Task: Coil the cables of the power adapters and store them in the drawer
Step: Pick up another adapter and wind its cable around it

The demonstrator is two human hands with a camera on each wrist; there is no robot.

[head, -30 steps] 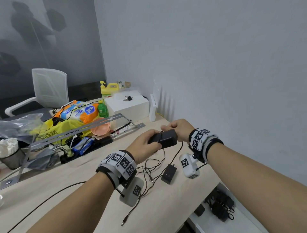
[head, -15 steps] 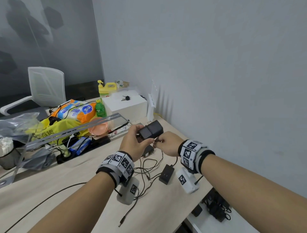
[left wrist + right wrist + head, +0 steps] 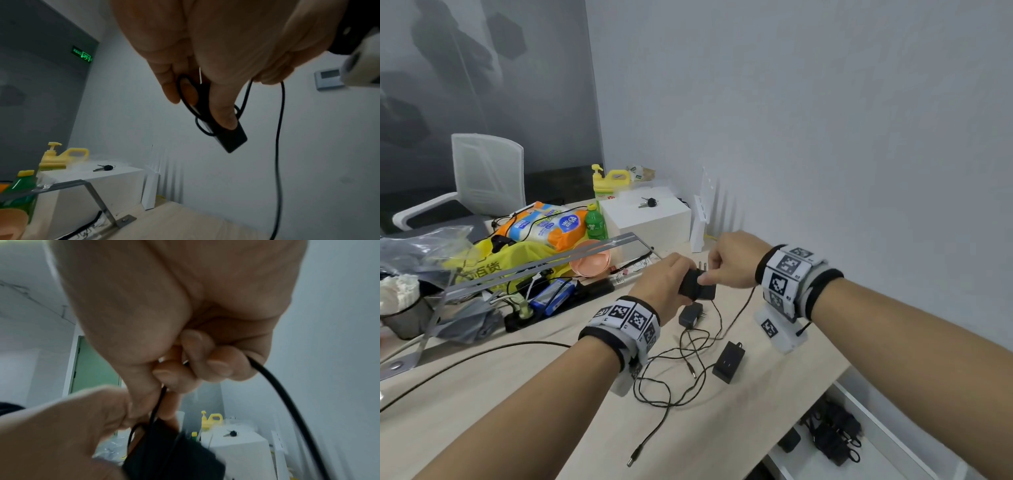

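Observation:
My left hand (image 3: 671, 281) grips a black power adapter (image 3: 697, 286) above the desk, with turns of its thin cable looped around the block (image 3: 228, 138). My right hand (image 3: 726, 263) pinches that black cable (image 3: 287, 402) right beside the adapter; the free length (image 3: 739, 308) hangs down to the desk. Two more black adapters lie on the desk below: a small one (image 3: 690, 316) and a larger one (image 3: 729, 361), with tangled cables (image 3: 681, 370). Several stored adapters (image 3: 832, 435) lie in the open white drawer (image 3: 887, 431) at lower right.
A white box (image 3: 650, 222) with keys, a yellow pump bottle (image 3: 607, 181), a green bottle (image 3: 595, 224), a pink bowl (image 3: 590, 263), a yellow bag, a metal bracket (image 3: 517, 270) and a power strip crowd the desk's back left. The grey wall runs close on the right.
Both hands with the adapter have shifted between frames; my right hand has moved around the block carrying the cable, and more of the cable now lies looped on it.

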